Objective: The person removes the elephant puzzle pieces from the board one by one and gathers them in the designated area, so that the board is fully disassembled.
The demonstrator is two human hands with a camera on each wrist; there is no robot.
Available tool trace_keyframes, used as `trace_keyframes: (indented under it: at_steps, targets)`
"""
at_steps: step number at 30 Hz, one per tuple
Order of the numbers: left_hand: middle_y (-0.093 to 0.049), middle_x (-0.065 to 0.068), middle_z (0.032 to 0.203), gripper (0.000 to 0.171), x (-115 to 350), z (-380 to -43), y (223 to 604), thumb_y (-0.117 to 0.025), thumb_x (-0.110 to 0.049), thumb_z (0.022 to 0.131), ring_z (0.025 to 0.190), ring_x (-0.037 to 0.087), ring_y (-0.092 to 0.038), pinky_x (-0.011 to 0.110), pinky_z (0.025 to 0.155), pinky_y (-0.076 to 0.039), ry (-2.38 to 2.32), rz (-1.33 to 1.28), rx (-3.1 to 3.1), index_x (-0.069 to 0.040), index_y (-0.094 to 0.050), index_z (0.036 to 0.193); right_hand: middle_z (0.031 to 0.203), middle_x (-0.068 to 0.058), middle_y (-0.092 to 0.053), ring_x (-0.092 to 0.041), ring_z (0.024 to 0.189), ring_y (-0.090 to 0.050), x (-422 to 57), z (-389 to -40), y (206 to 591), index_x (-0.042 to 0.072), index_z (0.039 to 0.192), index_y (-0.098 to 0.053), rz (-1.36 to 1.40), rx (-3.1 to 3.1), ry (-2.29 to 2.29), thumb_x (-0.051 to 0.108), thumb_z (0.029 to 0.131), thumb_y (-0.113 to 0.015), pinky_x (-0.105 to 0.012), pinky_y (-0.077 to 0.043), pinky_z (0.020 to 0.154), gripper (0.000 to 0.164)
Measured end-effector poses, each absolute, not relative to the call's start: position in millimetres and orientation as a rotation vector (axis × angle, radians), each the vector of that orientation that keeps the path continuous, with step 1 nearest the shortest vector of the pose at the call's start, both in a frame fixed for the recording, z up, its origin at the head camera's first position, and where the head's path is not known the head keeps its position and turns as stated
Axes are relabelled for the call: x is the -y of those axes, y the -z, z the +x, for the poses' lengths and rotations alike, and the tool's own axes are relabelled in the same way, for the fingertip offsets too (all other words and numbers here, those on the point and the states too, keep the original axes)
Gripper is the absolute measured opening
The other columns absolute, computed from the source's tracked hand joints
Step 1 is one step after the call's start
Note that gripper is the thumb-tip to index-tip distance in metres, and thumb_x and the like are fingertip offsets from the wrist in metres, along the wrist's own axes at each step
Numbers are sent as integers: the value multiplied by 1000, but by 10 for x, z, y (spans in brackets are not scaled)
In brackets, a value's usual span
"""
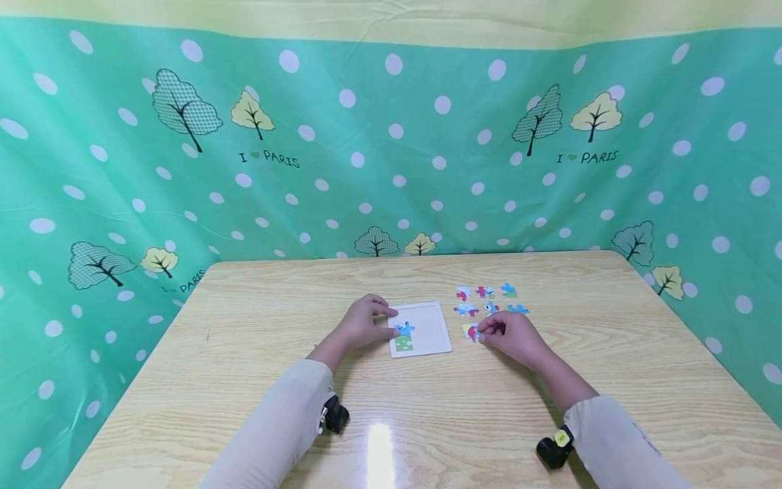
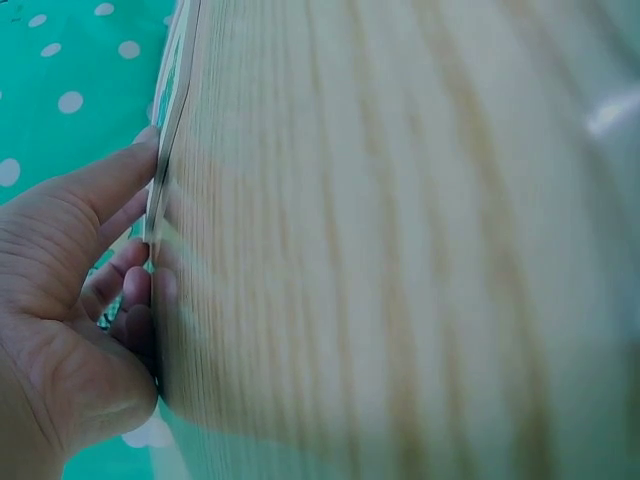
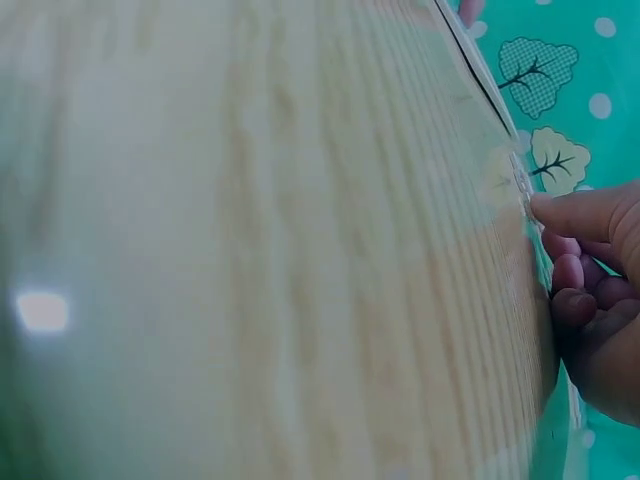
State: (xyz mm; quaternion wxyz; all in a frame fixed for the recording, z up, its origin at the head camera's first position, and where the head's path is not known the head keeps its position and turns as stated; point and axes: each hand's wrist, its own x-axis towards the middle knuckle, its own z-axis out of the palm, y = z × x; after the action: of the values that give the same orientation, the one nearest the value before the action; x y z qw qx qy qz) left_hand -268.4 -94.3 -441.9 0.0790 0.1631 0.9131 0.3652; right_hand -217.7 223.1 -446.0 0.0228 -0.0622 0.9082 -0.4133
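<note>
A white square puzzle tray (image 1: 431, 329) lies on the table in the head view. Two joined jigsaw pieces, a blue one (image 1: 404, 329) above a green one (image 1: 404, 343), lie inside its left side. My left hand (image 1: 362, 322) rests on the tray's left edge, thumb and forefinger spread along it; in the left wrist view the other fingers of the left hand (image 2: 75, 300) are loosely bent. To the right of the tray, my right hand (image 1: 513, 335) pinches the right side of a yellow and pink jigsaw piece (image 1: 470, 331), partly covered by fingertips, at table level.
Several loose jigsaw pieces lie in rows behind the right hand, among them a blue and green one (image 1: 509, 291) and a white and red one (image 1: 466, 310). Beyond the wooden table (image 1: 275, 299) hangs a green dotted cloth (image 1: 391, 170).
</note>
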Motion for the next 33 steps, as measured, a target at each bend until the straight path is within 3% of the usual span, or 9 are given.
trace_keyframes:
  at_steps: [7,12,25,33]
  targets:
    - [-54,5,124,38,950,-2682,4425,-82,-26,80,122,28,-48,41,108,-37,-1089,499,-2734,-12,-73,115,89,-6,-62,-20,81,-53,-2227,-2158,4423,2,102,-68,-181,-2761,1381,5,87,-72,-24,-48,66,16]
    - [-53,5,125,38,962,-2685,4426,-81,-27,82,122,28,-47,41,107,-37,-1062,528,-2737,-13,-72,116,91,-9,-61,-23,81,-54,-2185,-2156,4357,-1,107,-66,-203,-2697,1508,3,88,-69,-26,-51,59,20]
    - [-53,4,126,37,978,-2693,4428,-79,-24,84,121,26,-47,41,106,-36,-1087,522,-2700,-10,-72,118,89,-7,-62,-22,80,-56,-1872,-2223,4217,-3,106,-68,-257,-2690,1581,6,86,-73,-24,-49,60,22]
    - [-52,6,131,53,975,-2679,4413,-85,-33,75,127,28,-44,42,108,-35,-1047,524,-2705,-12,-70,120,91,-6,-62,-22,83,-56,-1674,-2279,4185,-2,106,-69,-330,-2657,1595,7,86,-74,-26,-50,67,23]
